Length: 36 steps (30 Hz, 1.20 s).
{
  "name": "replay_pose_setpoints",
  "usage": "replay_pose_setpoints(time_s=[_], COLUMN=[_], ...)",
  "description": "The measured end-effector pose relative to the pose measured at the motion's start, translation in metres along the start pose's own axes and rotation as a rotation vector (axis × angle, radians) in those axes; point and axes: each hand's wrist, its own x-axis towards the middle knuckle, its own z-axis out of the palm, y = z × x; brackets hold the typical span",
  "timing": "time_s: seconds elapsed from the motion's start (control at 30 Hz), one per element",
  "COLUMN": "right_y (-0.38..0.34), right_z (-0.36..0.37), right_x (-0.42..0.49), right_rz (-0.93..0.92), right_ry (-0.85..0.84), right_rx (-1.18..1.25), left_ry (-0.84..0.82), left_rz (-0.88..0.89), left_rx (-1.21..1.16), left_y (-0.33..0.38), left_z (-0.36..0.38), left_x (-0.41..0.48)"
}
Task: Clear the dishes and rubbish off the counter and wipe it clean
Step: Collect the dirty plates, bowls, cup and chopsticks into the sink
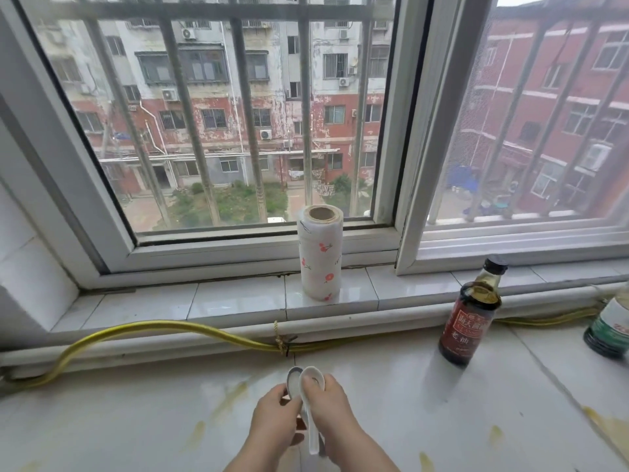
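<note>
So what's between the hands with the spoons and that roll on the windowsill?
In the head view, a yellow hose along the counter's back edge lies between the hands and the roll.

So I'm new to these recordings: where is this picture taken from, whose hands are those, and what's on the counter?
There is no machine here. A person wears a wide-angle camera on the head, looking forward and down, so the two bare hands at the bottom are their own. The left hand and right hand hold two white soup spoons together above the white tiled counter, which carries yellowish smears. A dark soy sauce bottle stands to the right, with a second bottle cut off by the picture's edge. A roll of flowered paper towel stands upright on the windowsill, and a yellow hose runs along below it.
</note>
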Motion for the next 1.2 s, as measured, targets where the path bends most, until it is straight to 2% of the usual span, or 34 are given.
replay_pose_setpoints(time_s=[0.13,0.27,0.5,0.63,0.83,1.0,1.2], right_y=[-0.002,0.003,0.021,0.029,0.031,0.033,0.039], right_z=[0.018,0.05,0.124,0.168,0.229,0.28,0.325], right_x=[-0.005,-0.017,-0.049,-0.071,-0.098,-0.115,-0.13], right_rz=[0.019,0.02,0.096,0.064,0.071,0.078,0.073], right_ry=[-0.011,-0.01,-0.175,-0.167,-0.168,-0.18,-0.231], right_rx=[0.12,0.141,0.1,0.074,0.18,0.142,0.174], left_ry=[-0.014,-0.022,0.027,0.125,0.241,0.41,0.863], left_rz=[0.035,0.048,0.028,0.005,0.051,0.192,0.424], left_rx=[-0.045,-0.07,-0.114,-0.123,-0.226,-0.327,-0.387], left_y=[0.0,-0.012,-0.051,-0.077,-0.099,-0.107,-0.117], left_z=[-0.017,-0.051,-0.13,-0.182,-0.254,-0.316,-0.392], left_x=[-0.012,-0.026,-0.052,-0.064,-0.083,-0.106,-0.133])
